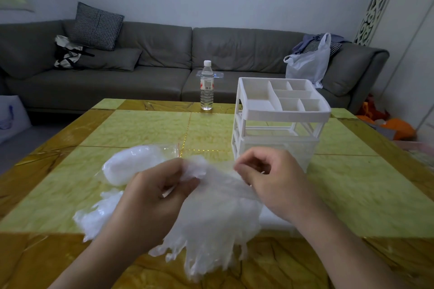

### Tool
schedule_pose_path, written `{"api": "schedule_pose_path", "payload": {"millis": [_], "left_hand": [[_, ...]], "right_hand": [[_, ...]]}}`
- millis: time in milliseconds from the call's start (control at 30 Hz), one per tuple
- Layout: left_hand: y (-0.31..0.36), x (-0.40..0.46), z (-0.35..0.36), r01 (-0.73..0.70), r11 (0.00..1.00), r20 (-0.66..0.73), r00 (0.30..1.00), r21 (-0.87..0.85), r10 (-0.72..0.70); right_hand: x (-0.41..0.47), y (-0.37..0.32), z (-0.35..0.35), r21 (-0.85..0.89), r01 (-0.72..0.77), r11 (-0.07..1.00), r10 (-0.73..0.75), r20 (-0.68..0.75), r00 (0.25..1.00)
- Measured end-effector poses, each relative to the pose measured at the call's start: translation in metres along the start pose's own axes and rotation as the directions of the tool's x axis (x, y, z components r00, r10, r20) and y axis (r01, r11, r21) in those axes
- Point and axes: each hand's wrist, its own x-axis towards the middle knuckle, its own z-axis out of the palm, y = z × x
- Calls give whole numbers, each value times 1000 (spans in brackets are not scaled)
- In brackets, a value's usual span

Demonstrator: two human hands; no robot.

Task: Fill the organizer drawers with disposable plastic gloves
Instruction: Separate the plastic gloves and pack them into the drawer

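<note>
A thick bunch of clear plastic gloves (211,225) hangs between my hands over the near part of the table, fingers dangling toward me. My left hand (150,195) grips its upper left edge. My right hand (270,178) pinches its upper right edge with curled fingers. A clear bag stuffed with more gloves (133,166) lies behind my left hand, and loose gloves (94,216) lie to its left. The white organizer (279,119) stands behind my right hand, its top tray divided into compartments and its upper drawer slot open. A white drawer (274,219) shows partly under my right wrist.
A water bottle (207,85) stands at the far edge of the yellow-green table (145,129). Behind it runs a grey sofa (141,63) with a cushion, a tote bag and a white plastic bag (307,63). Orange items lie on the floor at right.
</note>
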Motion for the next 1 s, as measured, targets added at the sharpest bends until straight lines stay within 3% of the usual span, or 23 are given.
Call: {"api": "schedule_pose_path", "payload": {"millis": [167,233,267,333,400,467,600,700,867,1000], "left_hand": [[13,3,-1,174,944,-44,980,-278,-194],[13,4,-3,250,881,-19,959,-402,-282],[13,5,-5,288,833,0,945,-473,-327],[14,6,-8,354,725,45,912,-591,-409],[12,7,-8,400,678,73,887,-617,-456],[9,7,-5,426,709,78,881,-562,-467],[2,7,-4,402,819,0,897,-410,-441],[3,9,-7,380,871,-38,911,-311,-411],[15,9,-9,400,812,22,901,-425,-433],[11,11,-9,478,760,121,870,-440,-477]], "right_hand": [[3,3,0,15,-48,999,49,-133,990],[5,8,3,155,-121,980,142,-130,981],[6,9,4,305,-198,931,231,-76,970],[7,9,4,583,-398,709,370,174,913],[2,1,0,627,-555,547,352,429,832],[-2,-4,-2,639,-578,508,260,526,810],[-2,-2,8,498,-519,695,317,436,843],[-1,-1,9,479,-459,748,275,406,871],[-2,4,19,379,-343,860,263,248,933],[-3,5,21,334,-195,922,153,147,977]]}}
